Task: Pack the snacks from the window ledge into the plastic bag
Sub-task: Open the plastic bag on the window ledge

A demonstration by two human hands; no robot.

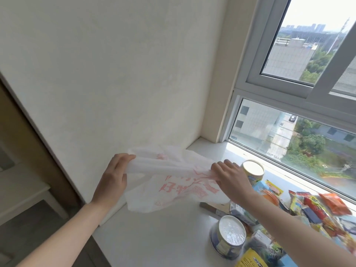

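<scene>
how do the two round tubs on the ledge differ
The near tub sits at the ledge's front edge, fully in view, with a crinkled, shiny film top. The far tub stands nearer the window, partly hidden behind the right hand, and its top looks smooth and matte. Both are round, white-topped, and tilted.

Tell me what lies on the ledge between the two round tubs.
In the head view, a flat brown stick-like item and grey-blue packets lie between the far tub and near tub.

wall: plain off-white plaster wall [115, 74], pretty bare
window: grey-framed sliding window [289, 89], buildings and trees outside
light: daylight coming in
left edge: brown wooden door frame [38, 135]
</scene>
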